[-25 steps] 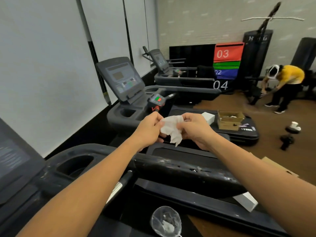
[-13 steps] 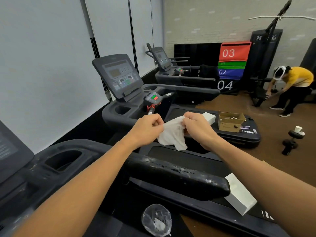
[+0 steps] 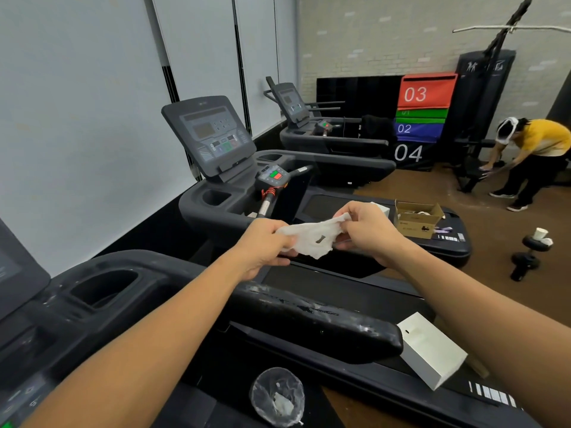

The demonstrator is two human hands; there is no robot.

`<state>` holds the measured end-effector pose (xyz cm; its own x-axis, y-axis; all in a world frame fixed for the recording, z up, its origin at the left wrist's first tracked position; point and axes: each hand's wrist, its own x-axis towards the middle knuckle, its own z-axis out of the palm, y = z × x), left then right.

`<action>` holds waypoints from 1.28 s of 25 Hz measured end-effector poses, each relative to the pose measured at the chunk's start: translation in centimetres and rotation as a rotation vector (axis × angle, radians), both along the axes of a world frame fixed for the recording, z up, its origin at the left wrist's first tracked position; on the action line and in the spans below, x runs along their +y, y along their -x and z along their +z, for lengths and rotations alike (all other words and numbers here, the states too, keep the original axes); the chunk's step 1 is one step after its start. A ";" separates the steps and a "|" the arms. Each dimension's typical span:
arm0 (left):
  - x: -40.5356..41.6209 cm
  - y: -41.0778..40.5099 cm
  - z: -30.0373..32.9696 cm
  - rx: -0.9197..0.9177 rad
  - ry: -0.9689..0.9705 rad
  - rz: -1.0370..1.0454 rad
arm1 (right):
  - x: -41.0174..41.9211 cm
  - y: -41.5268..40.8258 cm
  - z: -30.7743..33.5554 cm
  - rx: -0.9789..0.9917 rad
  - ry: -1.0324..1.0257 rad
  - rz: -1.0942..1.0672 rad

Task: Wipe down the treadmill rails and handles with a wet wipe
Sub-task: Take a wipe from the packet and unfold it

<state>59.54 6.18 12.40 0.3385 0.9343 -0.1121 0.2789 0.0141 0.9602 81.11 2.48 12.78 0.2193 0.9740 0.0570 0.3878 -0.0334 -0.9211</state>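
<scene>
From the head camera, both hands are raised in front of the person, above the near treadmill. The left hand (image 3: 265,242) has its grip closed on the left edge of the wet wipe (image 3: 312,236), fingers curled around the bunched cloth. The right hand (image 3: 367,230) pinches the wipe's right end between thumb and fingers. The wipe hangs stretched between the two hands (crumpled, with a small hole near its middle), held in the air and apart from any surface.

Below the forearms runs the near treadmill's black handrail (image 3: 309,316), its top scuffed with whitish marks. A white box (image 3: 432,353) sits just beside the rail's right end, and a clear plastic cup (image 3: 278,396) stands lower down. Beyond the hands a second treadmill shows its console (image 3: 210,134), with a cardboard box (image 3: 417,220) resting on its deck. At the far right another person (image 3: 537,159) in a yellow shirt bends over gym equipment.
</scene>
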 end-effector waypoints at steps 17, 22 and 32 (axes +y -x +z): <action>0.2 -3.5 -0.2 -0.357 0.024 0.273 | -0.5 0.1 -1.0 0.985 0.071 -0.035; 0.7 -3.7 0.0 -0.334 -0.056 0.304 | -1.0 -0.1 -2.4 0.613 0.040 0.071; -0.9 -6.6 -1.9 0.149 -0.396 0.110 | -1.5 0.4 -6.0 0.278 0.089 0.045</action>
